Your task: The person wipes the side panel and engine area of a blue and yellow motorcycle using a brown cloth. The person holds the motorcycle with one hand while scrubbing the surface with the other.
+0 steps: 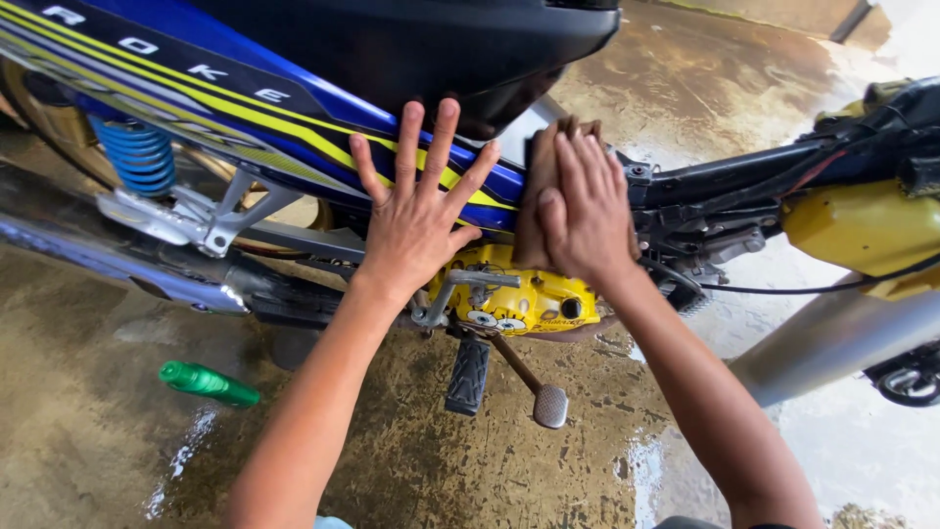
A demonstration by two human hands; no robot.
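Observation:
A blue motorcycle with yellow stripes on its side panel (245, 98) stands in front of me. My left hand (416, 211) lies flat on that panel with fingers spread wide. My right hand (586, 211) presses a brown cloth (540, 176) against the frame just right of the panel. Below both hands sits the yellow engine cover (529, 299), with a kick-start lever (468, 374) and a brake pedal (548, 404) hanging under it.
A green bottle (208, 383) lies on the wet concrete floor (88, 441) at lower left. A blue rear shock spring (139, 157) and a chrome exhaust (117, 264) are on the left. Yellow bodywork (867, 230) and black cables are on the right.

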